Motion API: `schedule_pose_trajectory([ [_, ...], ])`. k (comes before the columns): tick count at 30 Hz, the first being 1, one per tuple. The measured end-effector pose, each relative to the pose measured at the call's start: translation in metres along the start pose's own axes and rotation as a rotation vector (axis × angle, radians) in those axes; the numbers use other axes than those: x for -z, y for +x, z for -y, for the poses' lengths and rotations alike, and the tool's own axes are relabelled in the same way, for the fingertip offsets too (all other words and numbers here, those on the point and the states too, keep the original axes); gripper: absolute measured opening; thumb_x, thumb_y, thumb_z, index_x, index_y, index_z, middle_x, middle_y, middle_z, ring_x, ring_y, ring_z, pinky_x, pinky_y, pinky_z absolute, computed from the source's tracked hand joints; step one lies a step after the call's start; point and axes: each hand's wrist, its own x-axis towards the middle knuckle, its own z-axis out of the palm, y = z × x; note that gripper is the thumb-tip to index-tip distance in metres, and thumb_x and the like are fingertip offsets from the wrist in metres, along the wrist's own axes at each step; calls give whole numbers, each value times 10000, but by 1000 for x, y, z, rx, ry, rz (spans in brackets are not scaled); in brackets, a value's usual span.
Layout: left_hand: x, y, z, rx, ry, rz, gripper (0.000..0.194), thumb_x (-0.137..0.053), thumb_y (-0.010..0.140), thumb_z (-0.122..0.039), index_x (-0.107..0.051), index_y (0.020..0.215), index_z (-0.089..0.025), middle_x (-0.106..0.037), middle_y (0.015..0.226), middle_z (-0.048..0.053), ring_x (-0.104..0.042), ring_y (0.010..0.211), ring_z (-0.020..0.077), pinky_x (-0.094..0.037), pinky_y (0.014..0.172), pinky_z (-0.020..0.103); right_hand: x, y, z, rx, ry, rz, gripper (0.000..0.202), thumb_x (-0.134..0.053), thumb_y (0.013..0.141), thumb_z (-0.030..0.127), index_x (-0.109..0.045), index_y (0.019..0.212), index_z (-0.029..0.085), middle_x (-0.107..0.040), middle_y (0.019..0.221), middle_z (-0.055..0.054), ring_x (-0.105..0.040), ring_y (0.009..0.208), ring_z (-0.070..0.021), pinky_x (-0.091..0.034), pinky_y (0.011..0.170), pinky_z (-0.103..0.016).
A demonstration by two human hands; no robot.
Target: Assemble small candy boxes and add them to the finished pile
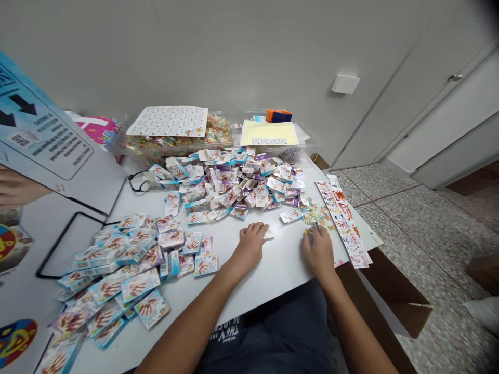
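Note:
My left hand [251,243] is closed over a small flat white piece [268,234] on the tabletop, and most of that piece is hidden under the fingers. With fingers curled, my right hand [318,250] rests at the near edge of scattered small coloured beads [311,210]. A slim dark tip [317,226] shows between its fingers; its kind cannot be made out. Just beyond, a small open box [290,215] lies beside the beads. A heap of open little boxes [234,187] spreads behind both hands. To the left, closed little boxes [128,275] are piled.
Two clear plastic bins stand against the wall: one of colourful small packets [218,127] under a sticker sheet [167,121], one under yellow paper [268,133]. Printed strips [345,221] overhang the table's right edge above a cardboard box [393,291]. A large printed box [58,135] rises at left.

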Motion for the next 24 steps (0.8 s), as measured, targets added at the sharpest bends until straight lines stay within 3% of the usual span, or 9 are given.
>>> schedule_pose_trajectory([
  [4, 1, 1, 0, 2, -122, -21, 423, -416, 945, -58, -553, 1318, -203, -589, 1382, 129, -473, 1306, 296, -335, 1060, 507, -4, 0, 11, -16, -86, 27, 285, -550, 894, 341, -697, 990, 116, -603, 1187, -242, -542, 1095, -373, -407, 949, -537],
  [7, 3, 0, -2, 27, -254, -54, 321, -382, 1022, -213, -536, 1303, -196, -601, 1318, 136, -503, 1250, 283, -365, 1057, 485, -7, 1, 13, -26, -87, 22, 247, -512, 911, 293, -694, 926, 126, -620, 1140, -229, -538, 1086, -357, -387, 946, -528],
  [9, 5, -1, -4, 60, -363, -55, 321, -313, 1059, -328, -531, 1254, -193, -647, 1145, 110, -576, 1087, 247, -442, 972, 430, -7, 2, 14, -30, -55, 16, 255, -462, 923, 262, -681, 881, 137, -633, 1081, -212, -553, 1057, -336, -394, 937, -519],
  [12, 7, -2, -8, 116, -527, -15, 363, -266, 1066, -438, -538, 1118, -202, -626, 885, 32, -587, 832, 192, -492, 820, 357, -1, 3, 17, -22, 52, 35, 267, -438, 935, 296, -642, 831, 157, -643, 947, -160, -599, 931, -285, -463, 865, -464],
  [17, 16, -4, -19, 122, -748, 90, 452, -322, 1023, -589, -553, 1015, -201, -612, 852, 16, -599, 809, 159, -500, 801, 313, 21, -1, 43, 29, 368, 178, 267, -423, 1016, 412, -582, 955, 206, -647, 801, -29, -644, 724, -178, -548, 695, -316],
  [19, 21, -7, -23, 120, -883, 209, 502, -467, 952, -654, -527, 1134, -190, -616, 829, 14, -622, 766, 163, -513, 747, 310, 27, -4, 58, 16, 566, 209, 225, -480, 1012, 431, -545, 1060, 222, -660, 869, -25, -649, 713, -164, -559, 660, -303],
  [21, 24, -10, -27, 157, -998, 341, 695, -718, 802, -620, -469, 1275, -175, -612, 797, -2, -619, 693, 164, -508, 669, 299, 30, -6, 69, -3, 696, 208, 276, -557, 986, 436, -509, 1166, 233, -674, 980, -49, -660, 749, -169, -570, 638, -301],
  [23, 26, -13, -30, 199, -1017, 384, 816, -847, 702, -487, -449, 1337, -165, -611, 790, -13, -592, 647, 149, -481, 620, 277, 30, -7, 75, 0, 717, 193, 319, -592, 972, 431, -512, 1211, 236, -671, 1070, -74, -669, 782, -171, -583, 648, -306],
  [24, 27, -15, -31, 207, -988, 359, 768, -841, 715, -440, -469, 1327, -163, -612, 787, -15, -582, 640, 142, -469, 614, 267, 30, -7, 77, 7, 719, 181, 308, -595, 973, 425, -530, 1205, 233, -666, 1091, -78, -669, 779, -168, -589, 660, -310],
])
